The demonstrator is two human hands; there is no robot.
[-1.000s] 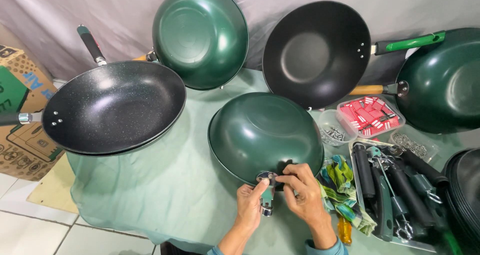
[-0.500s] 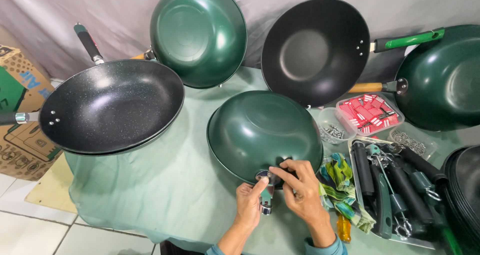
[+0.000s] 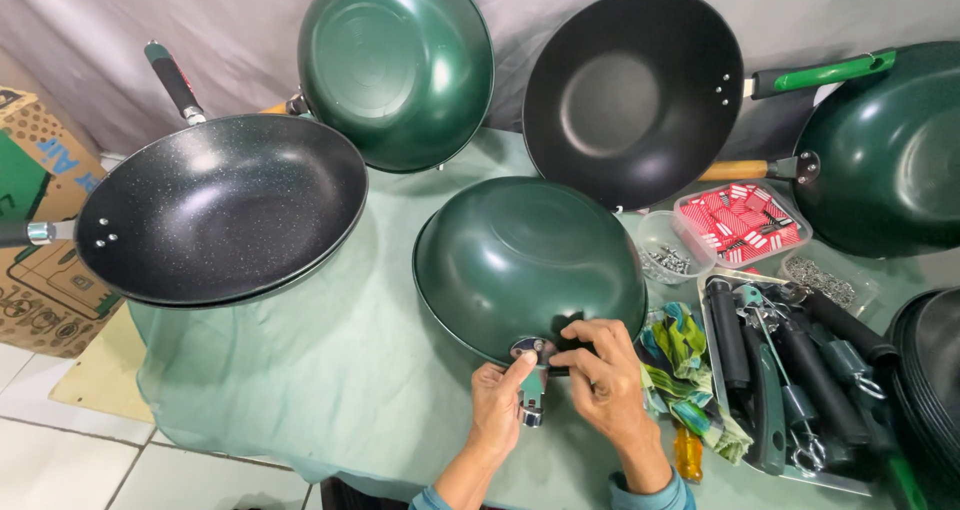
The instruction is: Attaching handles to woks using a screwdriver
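Nearest the camera, the left hand (image 3: 497, 402) pinches a small metal handle bracket (image 3: 532, 398) between thumb and forefinger, its fingers closed on the part, while the right hand (image 3: 604, 373) presses down with fingers bunched together at the bracket's upper end, against the rim of an upturned dark green wok (image 3: 530, 266). The wok sits bottom-up at the near middle of a table covered in pale green cloth (image 3: 330, 370). Judged from its domed, glossy enamel shell, it looks rigid, moderately heavy and slippery; the rim edge or the bracket mount offers the surest hold, the smooth dome the poorest. Just right of the hands lies a crumpled multicoloured rag (image 3: 690, 370), then a shallow tray of black handles and metal fittings (image 3: 790, 380). Beyond these stand 2 clear tubs of small silver hardware (image 3: 668, 258) and a box of red packets (image 3: 745, 218). Further back, a speckled black non-stick pan (image 3: 222, 210) rests at left; a green wok (image 3: 397, 65) and a matt black wok with green handle (image 3: 632, 95) lean against grey drapery (image 3: 120, 30).
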